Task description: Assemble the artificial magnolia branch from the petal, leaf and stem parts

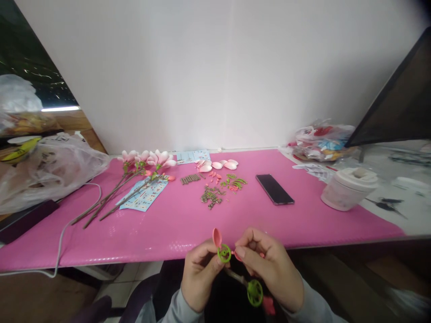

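Note:
Before the table's front edge, my left hand [201, 272] pinches a small green ring piece [224, 253], from which a pink petal [217, 237] stands up. My right hand [271, 264] is closed on a pink petal piece [238, 254] that touches or nearly touches the ring's right side. Below the hands hangs a thin stem with a larger green wheel-shaped piece [255, 293], and a pink piece [268, 305] shows beside it. Fingers hide part of the stem. On the pink mat lie loose petals [230, 164], green parts [238, 182] and brown parts [211, 196].
Assembled pink flowers [160, 159] lie at the left on a blue printed sheet [143, 195]. A phone [274, 189] and a white cup [346, 188] stand to the right. Plastic bags [63, 163] and a white cable [60, 240] are at far left.

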`<state>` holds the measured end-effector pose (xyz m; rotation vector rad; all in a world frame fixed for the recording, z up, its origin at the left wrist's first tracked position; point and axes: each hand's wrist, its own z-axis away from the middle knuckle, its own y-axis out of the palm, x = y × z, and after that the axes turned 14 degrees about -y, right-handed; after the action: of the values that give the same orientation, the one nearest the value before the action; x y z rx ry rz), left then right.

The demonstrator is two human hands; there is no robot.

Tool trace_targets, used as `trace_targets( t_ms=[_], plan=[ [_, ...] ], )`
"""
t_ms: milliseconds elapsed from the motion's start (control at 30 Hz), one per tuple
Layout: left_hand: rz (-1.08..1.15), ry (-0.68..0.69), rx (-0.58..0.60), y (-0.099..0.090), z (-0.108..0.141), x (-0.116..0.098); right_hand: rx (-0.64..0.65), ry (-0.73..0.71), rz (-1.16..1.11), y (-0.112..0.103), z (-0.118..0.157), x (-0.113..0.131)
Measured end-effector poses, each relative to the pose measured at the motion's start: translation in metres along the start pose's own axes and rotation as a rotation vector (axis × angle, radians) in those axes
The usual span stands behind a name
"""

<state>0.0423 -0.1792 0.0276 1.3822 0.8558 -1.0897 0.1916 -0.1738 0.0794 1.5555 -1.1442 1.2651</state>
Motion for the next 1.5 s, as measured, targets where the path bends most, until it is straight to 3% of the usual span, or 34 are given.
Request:
trace_targets(
  t_ms=[200, 300, 367, 467, 600, 700, 800, 967, 1033, 1100, 1200, 1267, 1500],
  plan=[
    [0.058, -0.023, 0.065, -0.001, -0.002, 0.009, -0.017, 0.160, -0.484, -0.015, -0.013, -0.006],
    [0.093, -0.066, 0.106, 0.000, -0.002, 0.012, -0.002, 0.258, -0.588, -0.016, -0.016, -0.009],
    [0.079, -0.097, 0.124, 0.001, 0.000, 0.013, 0.025, 0.229, -0.519, -0.014, -0.016, -0.010],
    [0.027, -0.145, 0.145, 0.005, 0.002, 0.012, 0.052, 0.039, -0.195, -0.010, -0.012, -0.009],
    [-0.016, -0.176, 0.130, 0.009, 0.004, 0.011, -0.057, -0.193, 0.296, -0.007, -0.004, -0.009],
    [-0.006, -0.174, 0.108, 0.011, 0.004, 0.012, -0.088, -0.386, 0.478, -0.006, 0.003, -0.013],
    [0.009, -0.150, 0.139, 0.013, 0.004, 0.012, -0.130, -0.434, 0.414, -0.002, 0.005, -0.015],
    [0.019, -0.106, 0.174, 0.015, 0.007, 0.012, -0.060, -0.137, -0.154, 0.007, 0.001, -0.019],
    [0.016, -0.086, 0.166, 0.015, 0.008, 0.011, -0.027, -0.074, -0.285, 0.009, 0.001, -0.021],
    [0.012, -0.070, 0.145, 0.016, 0.008, 0.009, -0.066, -0.148, -0.199, 0.009, 0.003, -0.022],
    [0.019, -0.062, 0.100, 0.018, 0.008, 0.006, -0.169, -0.473, 0.182, 0.008, 0.008, -0.022],
    [0.028, -0.056, 0.081, 0.019, 0.008, 0.006, -0.202, -0.590, 0.314, 0.007, 0.011, -0.020],
    [0.077, -0.034, 0.025, 0.014, 0.007, 0.008, -0.190, -0.266, 0.064, 0.005, 0.006, -0.019]
  ],
)
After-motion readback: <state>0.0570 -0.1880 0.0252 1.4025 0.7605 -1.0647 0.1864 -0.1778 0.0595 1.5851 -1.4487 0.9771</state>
